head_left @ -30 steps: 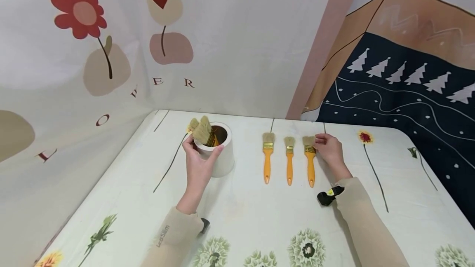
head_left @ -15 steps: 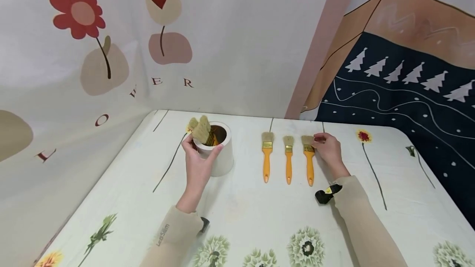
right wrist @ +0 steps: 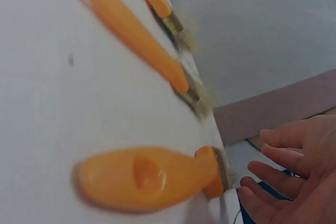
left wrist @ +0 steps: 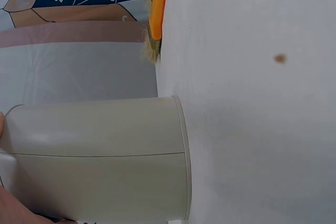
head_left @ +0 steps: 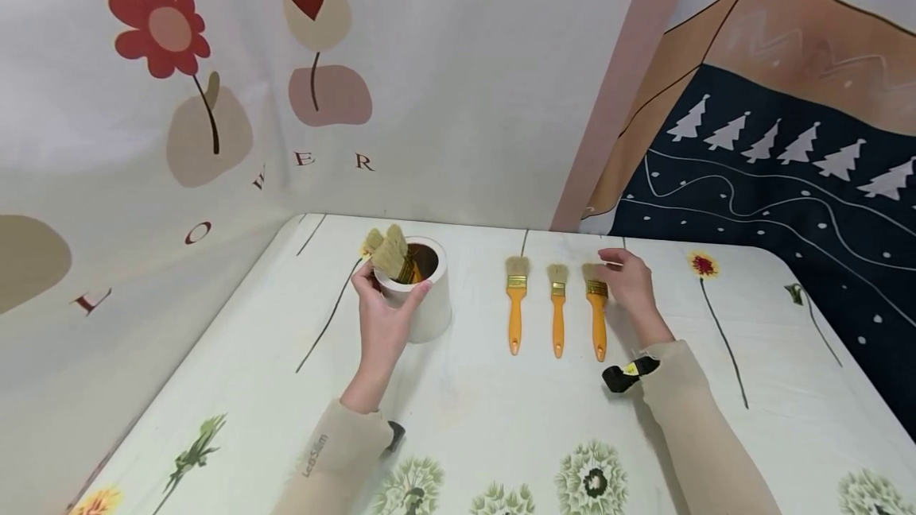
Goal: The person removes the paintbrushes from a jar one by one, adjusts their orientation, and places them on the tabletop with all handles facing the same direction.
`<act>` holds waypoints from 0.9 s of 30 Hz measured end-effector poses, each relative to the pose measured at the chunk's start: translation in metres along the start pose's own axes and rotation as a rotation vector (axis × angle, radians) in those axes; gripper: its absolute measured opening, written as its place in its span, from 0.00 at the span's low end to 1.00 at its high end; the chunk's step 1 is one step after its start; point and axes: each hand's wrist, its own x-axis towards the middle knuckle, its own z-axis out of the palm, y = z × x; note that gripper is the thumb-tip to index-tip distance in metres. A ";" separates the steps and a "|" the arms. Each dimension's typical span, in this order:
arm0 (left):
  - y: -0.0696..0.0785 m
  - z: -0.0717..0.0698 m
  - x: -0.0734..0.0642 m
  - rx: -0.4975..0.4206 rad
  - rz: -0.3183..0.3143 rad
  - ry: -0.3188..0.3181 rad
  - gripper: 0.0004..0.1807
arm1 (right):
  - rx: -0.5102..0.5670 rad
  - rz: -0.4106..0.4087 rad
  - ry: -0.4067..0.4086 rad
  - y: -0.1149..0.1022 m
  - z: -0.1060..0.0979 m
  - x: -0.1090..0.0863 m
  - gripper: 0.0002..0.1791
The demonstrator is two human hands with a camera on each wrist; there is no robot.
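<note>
My left hand [head_left: 381, 324] grips a white cylindrical pot [head_left: 435, 310], thumb on the near side of its rim. Bristle brush heads [head_left: 390, 253] stick out over the rim, leaning left; their handles go down inside, mostly hidden. In the left wrist view the pot [left wrist: 100, 156] stands with its base on the table. Three orange-handled paintbrushes lie in a row to the right: a left one [head_left: 515, 316], a smaller middle one [head_left: 558, 320] and a right one [head_left: 599, 328]. Beside the right brush's bristles is my right hand [head_left: 633, 284]; in the right wrist view its loose fingers [right wrist: 283, 182] hold nothing.
A white tablecloth [head_left: 458, 420] printed with flowers covers the table. Behind it hangs a pale curtain [head_left: 458, 102] with flower and letter prints, joined at right by a dark panel with white trees [head_left: 780, 149]. Small black devices [head_left: 619, 377] sit at both wrists.
The right hand's fingers have loosened and risen slightly from the right paintbrush's bristles, with its wrist shifting a little left. The left hand and the pot have stayed put.
</note>
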 end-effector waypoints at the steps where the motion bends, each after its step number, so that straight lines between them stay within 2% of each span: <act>1: 0.000 0.000 0.000 0.000 0.001 0.001 0.48 | 0.004 -0.006 -0.003 -0.003 0.000 -0.001 0.25; 9: -0.002 0.000 0.000 -0.003 0.006 0.007 0.48 | 0.024 -0.089 0.003 -0.023 0.011 -0.008 0.21; 19: -0.001 0.000 0.000 0.008 -0.001 0.003 0.48 | 0.104 -0.199 -0.028 -0.045 0.026 -0.019 0.20; 27: -0.001 0.001 0.001 0.008 0.022 0.017 0.48 | 0.142 -0.220 -0.076 -0.068 0.041 -0.030 0.20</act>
